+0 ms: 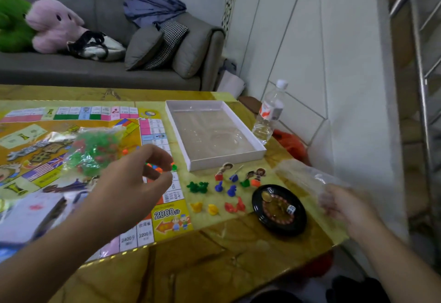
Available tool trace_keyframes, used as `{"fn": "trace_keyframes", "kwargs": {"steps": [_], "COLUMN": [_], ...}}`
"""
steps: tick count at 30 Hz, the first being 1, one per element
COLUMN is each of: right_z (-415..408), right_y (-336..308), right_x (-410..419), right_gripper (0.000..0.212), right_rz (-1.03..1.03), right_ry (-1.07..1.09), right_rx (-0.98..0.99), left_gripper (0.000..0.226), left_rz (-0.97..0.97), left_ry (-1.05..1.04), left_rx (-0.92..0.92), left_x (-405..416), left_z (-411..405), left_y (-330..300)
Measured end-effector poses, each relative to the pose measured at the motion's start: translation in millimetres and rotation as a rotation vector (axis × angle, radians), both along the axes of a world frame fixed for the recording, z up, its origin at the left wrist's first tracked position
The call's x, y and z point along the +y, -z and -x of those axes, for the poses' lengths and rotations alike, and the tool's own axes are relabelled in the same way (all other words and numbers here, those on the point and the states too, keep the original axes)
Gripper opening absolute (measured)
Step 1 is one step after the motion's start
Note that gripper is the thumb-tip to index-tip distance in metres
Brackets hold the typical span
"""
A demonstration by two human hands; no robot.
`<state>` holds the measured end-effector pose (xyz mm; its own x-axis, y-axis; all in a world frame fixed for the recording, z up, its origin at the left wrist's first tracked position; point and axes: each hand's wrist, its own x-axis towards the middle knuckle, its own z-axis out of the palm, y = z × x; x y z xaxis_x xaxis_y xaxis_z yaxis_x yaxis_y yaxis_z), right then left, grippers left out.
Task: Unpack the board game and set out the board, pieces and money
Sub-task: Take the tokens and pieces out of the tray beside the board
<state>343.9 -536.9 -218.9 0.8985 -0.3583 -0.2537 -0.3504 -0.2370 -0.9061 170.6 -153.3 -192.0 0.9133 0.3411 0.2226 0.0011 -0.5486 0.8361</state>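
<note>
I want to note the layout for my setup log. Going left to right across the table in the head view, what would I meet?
Bag of green pieces → left hand → green pawns → blue pawns → black roulette wheel → right hand holding a clear plastic bag.

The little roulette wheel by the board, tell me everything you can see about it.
The roulette wheel is a small round toy with a glossy black rim, plastic by its look, and a brownish centre ringed with red and dark slots. It lies flat on the yellow table, right of the game board, just in front of the small coloured game pieces. A white die and a gold coin rest inside it. Neither hand touches it; the right hand, off to its right, holds a clear plastic bag.
</note>
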Motion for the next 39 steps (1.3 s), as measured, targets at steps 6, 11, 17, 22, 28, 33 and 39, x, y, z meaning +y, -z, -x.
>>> {"fn": "trace_keyframes", "kwargs": {"steps": [6,11,17,22,28,33,39], "right_z": [13,23,69,77,65,59,49], "right_y": [-17,-41,-75,-53,-27,-1,9], "right_x": [-3,3,127,250,326,340,334], "right_gripper": [0.052,0.057,0.023,0.016,0.04,0.023,0.016], "right_rz": [0.676,0.925,0.803,0.72,1.059,1.225,1.085], "right_ry": [-0.308,-0.367,-0.579,-0.894,-1.057,-0.996,-0.934], "right_rx": [0.216,0.171,-0.295,-0.37,-0.333,-0.316,-0.362], "left_gripper": [0.01,0.006,0.014,0.016,0.016,0.015,0.014], "left_rz": [-0.05,-0.093,-0.019,0.041,0.059,0.078,0.09], "left_ry": [0.058,0.058,-0.044,-0.116,-0.179,-0.183,-0.184], "left_rx": [0.087,0.131,0.215,0.226,0.231,0.26,0.276], "left_x": [-16,-15,8,32,60,73,71], "left_z": [9,29,56,69,76,74,68], "left_y": [1,2,10,11,5,7,10]}}
